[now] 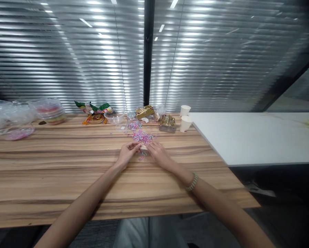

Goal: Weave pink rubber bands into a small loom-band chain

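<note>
My left hand (128, 154) and my right hand (159, 155) meet above the wooden table, with a small pale flat piece (143, 147) between their fingertips. The left thumb and fingers pinch its left side. Bent fingers of the right hand close on the other side, partly hiding it. Just beyond my fingertips lies a loose pile of tiny pink, purple and blue loop-like pieces (143, 136); they are too small to name surely. A few more loops (141, 158) lie on the near side, between my wrists.
Behind the pile stand a clear plastic bowl (114, 117), gold packets (167, 123) and two white paper cups (186, 124). Green snack bags (97, 107) lie back left, near stacked plastic tubs (49, 111). A white table (257, 137) adjoins on the right; blinds rise behind.
</note>
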`<state>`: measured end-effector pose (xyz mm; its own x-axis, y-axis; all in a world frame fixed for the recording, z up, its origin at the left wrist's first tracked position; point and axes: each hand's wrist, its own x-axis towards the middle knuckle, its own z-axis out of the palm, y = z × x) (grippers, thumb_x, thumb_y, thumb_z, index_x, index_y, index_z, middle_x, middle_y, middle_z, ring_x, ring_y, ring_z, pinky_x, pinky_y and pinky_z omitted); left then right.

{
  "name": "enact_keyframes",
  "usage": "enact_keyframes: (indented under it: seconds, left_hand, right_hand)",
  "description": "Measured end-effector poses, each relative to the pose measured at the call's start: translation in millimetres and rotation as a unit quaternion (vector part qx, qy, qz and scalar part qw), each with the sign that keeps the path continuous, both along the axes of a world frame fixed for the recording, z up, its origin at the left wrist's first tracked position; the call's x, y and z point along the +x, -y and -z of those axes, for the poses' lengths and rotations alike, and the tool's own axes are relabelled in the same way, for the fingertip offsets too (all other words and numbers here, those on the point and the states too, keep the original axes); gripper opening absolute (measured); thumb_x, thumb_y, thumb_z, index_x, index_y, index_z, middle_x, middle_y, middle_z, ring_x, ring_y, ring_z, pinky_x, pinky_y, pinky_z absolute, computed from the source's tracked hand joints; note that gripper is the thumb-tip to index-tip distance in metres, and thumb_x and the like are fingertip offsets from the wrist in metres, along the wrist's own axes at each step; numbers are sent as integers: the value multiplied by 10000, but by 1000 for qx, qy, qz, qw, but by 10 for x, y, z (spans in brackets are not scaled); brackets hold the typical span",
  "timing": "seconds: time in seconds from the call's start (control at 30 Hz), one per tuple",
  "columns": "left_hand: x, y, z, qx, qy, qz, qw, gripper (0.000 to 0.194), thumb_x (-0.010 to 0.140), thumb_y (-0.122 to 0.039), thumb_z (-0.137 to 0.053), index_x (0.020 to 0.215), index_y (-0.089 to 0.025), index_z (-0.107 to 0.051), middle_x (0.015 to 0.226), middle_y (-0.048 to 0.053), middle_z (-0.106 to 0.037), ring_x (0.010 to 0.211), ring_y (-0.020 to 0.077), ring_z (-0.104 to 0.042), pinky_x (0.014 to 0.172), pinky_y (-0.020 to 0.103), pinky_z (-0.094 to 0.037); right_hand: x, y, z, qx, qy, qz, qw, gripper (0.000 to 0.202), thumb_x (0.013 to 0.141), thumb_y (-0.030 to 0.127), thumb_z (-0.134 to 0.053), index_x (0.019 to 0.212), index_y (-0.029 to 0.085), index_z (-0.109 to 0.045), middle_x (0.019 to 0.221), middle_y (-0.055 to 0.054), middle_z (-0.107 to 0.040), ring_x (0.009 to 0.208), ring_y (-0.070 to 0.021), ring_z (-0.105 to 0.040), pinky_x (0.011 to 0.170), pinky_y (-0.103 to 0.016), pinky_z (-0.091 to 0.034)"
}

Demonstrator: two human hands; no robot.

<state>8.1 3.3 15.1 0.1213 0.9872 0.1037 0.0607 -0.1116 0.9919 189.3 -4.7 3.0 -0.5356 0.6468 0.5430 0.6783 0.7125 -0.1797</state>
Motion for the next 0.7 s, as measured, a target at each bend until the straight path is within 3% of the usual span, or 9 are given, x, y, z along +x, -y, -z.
enact_keyframes:
  seconds: [0.13,0.33,0.53,0.7]
  left_hand:
    - [-85,-46,-30,105,-128,-56,985,278,701,-388,-611,851,-160,-669,876,73,-664,754,192,-589,675,277,-445]
    - [-123,-48,15,238,-299,27,924,134,754,-222,-546,767,-177,-671,797,59,-634,765,185,-553,717,281,-404]
    - [-107,-54,86,274,-359,72,890,161,777,-188,-512,773,-166,-671,800,77,-618,778,190,-527,737,299,-389]
    - [-104,-81,131,272,-371,63,886,139,768,-171,-516,749,-164,-654,749,68,-608,747,187,-526,712,295,-389]
  right_hand:
    - [42,-73,54,-39,-86,57,994,258,859,97,-313,982,143,-535,909,-108,-555,874,-212,-495,773,-339,-397]
    - [50,-130,101,-68,-153,77,983,211,878,156,-305,965,165,-497,905,-90,-538,832,-199,-497,757,-316,-386]
    - [19,-120,120,-130,-199,72,969,224,896,208,-289,1010,170,-478,848,-70,-543,768,-185,-497,715,-303,-388]
    - [-11,-85,81,-143,-206,46,967,227,890,283,-356,1055,183,-475,951,-77,-550,865,-191,-501,778,-312,-376]
